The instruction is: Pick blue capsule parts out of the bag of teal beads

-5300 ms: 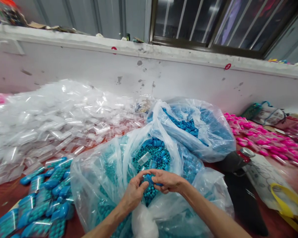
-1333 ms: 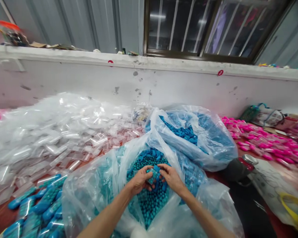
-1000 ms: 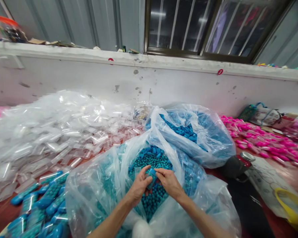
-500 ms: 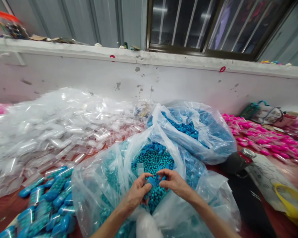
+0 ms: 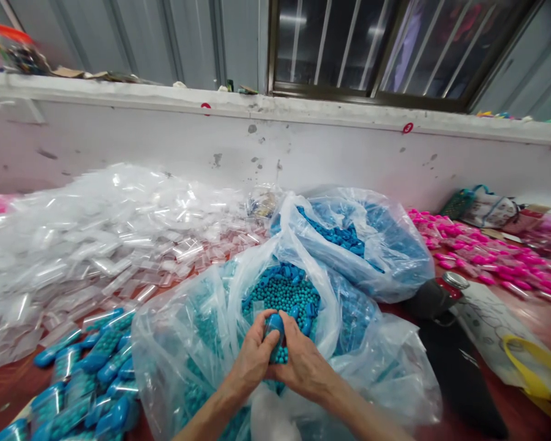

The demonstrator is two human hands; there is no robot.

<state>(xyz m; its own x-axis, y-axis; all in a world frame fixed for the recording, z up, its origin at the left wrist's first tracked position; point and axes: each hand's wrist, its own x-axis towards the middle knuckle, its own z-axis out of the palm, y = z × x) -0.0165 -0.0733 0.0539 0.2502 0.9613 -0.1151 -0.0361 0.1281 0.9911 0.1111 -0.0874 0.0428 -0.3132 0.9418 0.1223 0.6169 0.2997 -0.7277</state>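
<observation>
Hands at work over an open clear plastic bag (image 5: 202, 343) of small teal beads (image 5: 282, 297), set at the near edge of the red bench (image 5: 539, 321). A small clear tube with a blue cap (image 5: 274, 327), filled with teal beads, is gripped between the left hand (image 5: 252, 361) and the right hand (image 5: 303, 364); the fingers of both are curled closely around it, and the tube is held upright just above the bead heap inside the bag. A second clear bag of blue caps (image 5: 362, 245) is seen just behind, touching the first. A large heap of empty clear tubes (image 5: 101, 233) is spread along the left of the bench up to the white wall (image 5: 303, 153). Filled blue-capped tubes (image 5: 87, 380) are piled at the near left corner. Pink filled tubes (image 5: 482, 260) are laid along the right side, and a dark jar with a metal lid (image 5: 436, 297) is placed near the right of the bags.
</observation>
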